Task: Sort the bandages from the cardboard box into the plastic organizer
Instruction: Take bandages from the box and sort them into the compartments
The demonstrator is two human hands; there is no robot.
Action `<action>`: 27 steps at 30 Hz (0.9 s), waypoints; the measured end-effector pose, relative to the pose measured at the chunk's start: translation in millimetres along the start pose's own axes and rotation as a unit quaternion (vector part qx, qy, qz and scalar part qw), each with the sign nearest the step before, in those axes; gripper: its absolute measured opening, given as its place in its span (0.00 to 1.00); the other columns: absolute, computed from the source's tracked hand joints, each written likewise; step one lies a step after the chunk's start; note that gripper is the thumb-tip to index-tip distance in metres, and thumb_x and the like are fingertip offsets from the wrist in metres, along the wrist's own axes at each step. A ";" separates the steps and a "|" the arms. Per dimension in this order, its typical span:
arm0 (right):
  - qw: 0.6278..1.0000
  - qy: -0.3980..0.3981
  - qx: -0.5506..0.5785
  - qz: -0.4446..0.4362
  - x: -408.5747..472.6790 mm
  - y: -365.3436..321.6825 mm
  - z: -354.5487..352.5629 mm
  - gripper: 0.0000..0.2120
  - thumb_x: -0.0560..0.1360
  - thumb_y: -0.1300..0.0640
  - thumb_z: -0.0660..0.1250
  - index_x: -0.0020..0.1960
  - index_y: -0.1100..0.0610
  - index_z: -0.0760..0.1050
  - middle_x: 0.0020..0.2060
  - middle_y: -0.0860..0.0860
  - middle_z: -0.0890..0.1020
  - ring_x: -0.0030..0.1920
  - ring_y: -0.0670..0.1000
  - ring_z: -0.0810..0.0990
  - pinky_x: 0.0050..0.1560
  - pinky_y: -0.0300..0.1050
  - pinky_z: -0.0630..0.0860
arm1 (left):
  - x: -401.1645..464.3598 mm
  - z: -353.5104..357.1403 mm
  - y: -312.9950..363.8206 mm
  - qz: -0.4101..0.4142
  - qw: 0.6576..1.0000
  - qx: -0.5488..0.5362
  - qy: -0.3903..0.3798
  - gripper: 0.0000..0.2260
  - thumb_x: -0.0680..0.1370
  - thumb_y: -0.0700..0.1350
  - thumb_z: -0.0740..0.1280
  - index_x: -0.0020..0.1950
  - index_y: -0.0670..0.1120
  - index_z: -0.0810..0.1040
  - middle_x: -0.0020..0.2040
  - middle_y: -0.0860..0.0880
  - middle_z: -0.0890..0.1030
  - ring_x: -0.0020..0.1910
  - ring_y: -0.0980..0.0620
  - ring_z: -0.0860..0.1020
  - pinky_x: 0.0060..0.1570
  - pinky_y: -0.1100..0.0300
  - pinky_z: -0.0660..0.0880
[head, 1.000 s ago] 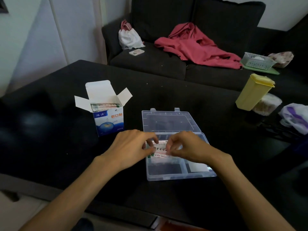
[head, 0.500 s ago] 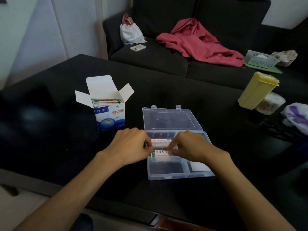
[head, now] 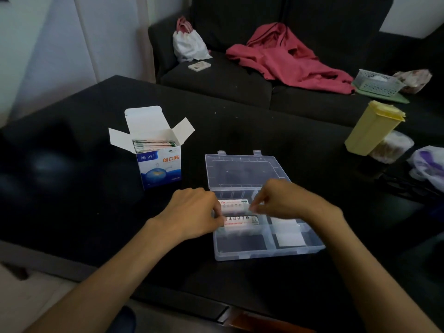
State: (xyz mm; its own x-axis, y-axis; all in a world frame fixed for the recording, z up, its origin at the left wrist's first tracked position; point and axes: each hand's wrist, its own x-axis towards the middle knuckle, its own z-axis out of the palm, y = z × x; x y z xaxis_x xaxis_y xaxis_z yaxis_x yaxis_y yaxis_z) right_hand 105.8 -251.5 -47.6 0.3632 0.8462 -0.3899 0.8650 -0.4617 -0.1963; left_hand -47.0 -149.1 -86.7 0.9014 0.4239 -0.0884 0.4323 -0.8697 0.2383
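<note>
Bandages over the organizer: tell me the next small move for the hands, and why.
Probably lower the bandage stack and let go. Both the left hand and the right hand pinch its ends just over the left middle compartment of the clear plastic organizer, where another bandage stack seems to lie already. More bandages wait in the open cardboard box.

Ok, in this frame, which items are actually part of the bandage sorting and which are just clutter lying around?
Part of the job:
cardboard box, open, bandages inside
plastic organizer, lid open
bandage strips held over its compartments
left hand and right hand, both pinching the strips

Lying about:
yellow container
red garment
white bag
phone
mesh basket
</note>
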 end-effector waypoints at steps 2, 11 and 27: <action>0.998 -0.014 0.012 0.055 -1.2 2.9 -5.0 0.11 0.76 0.54 0.66 0.56 0.57 0.80 0.52 0.51 0.82 0.50 0.50 0.80 0.56 0.47 0.77 | 0.0 -0.6 -0.6 0.000 1.000 -0.003 -0.007 0.12 0.76 0.58 0.64 0.56 0.56 0.81 0.49 0.58 0.81 0.42 0.60 0.76 0.39 0.64 0.71; 0.987 -0.009 -0.063 0.146 4.3 -15.8 19.1 0.13 0.75 0.54 0.67 0.57 0.57 0.72 0.46 0.52 0.75 0.54 0.54 0.78 0.57 0.49 0.75 | -4.3 -0.2 -2.3 -0.024 0.996 -0.072 -0.048 0.12 0.81 0.53 0.57 0.55 0.54 0.80 0.32 0.55 0.80 0.36 0.62 0.76 0.35 0.64 0.69; 0.977 0.060 0.075 0.192 11.3 9.0 0.6 0.16 0.67 0.47 0.75 0.50 0.55 0.81 0.46 0.51 0.82 0.48 0.52 0.80 0.54 0.51 0.77 | 15.0 3.2 6.4 -0.076 0.992 -0.097 0.004 0.08 0.75 0.52 0.67 0.52 0.54 0.83 0.48 0.58 0.81 0.41 0.60 0.76 0.40 0.63 0.74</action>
State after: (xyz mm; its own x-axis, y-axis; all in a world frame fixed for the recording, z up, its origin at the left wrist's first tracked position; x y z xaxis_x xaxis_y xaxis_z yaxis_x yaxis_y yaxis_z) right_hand 117.5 -246.2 -54.3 0.6967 0.6233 -0.3552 0.5995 -0.7777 -0.1891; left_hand -30.6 -149.1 -89.6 0.8256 0.5489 -0.1306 0.5498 -0.7307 0.4046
